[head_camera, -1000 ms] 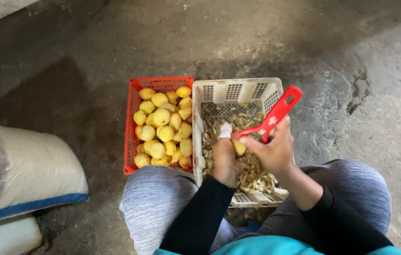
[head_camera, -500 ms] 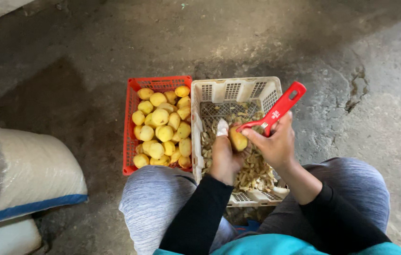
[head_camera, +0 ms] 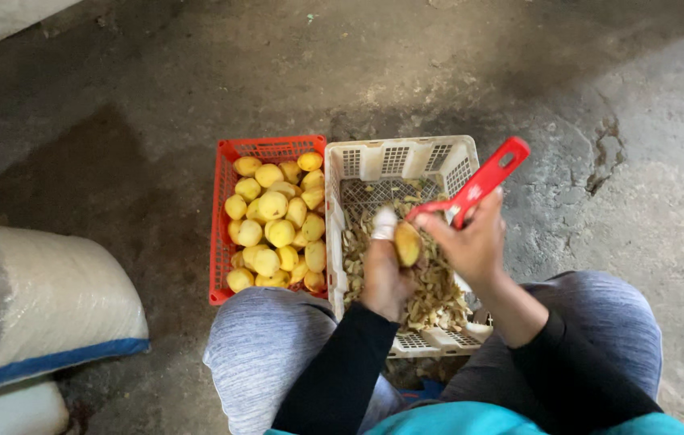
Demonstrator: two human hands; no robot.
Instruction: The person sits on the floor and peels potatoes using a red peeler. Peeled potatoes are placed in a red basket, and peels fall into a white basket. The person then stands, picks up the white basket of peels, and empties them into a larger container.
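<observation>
**Head view: peeling over the white crate**

The left hand (head_camera: 382,274) grips a small potato (head_camera: 407,243) above the white crate (head_camera: 397,159); the right hand (head_camera: 471,246) is closed on a red peeler (head_camera: 477,186). Roughly twenty peeled potatoes (head_camera: 277,221) fill the red crate (head_camera: 224,242), and peelings (head_camera: 438,294) cover the white one, so much looks done. Two crates, one peeler, one sack (head_camera: 43,302).

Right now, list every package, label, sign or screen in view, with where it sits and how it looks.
Large white woven sack with a blue band: lying on the concrete floor at far left, bulging, partly under shiny clear plastic.
Second white sack: bottom-left corner, mostly cut off.
No labels, signs or screens can be made out.
</observation>
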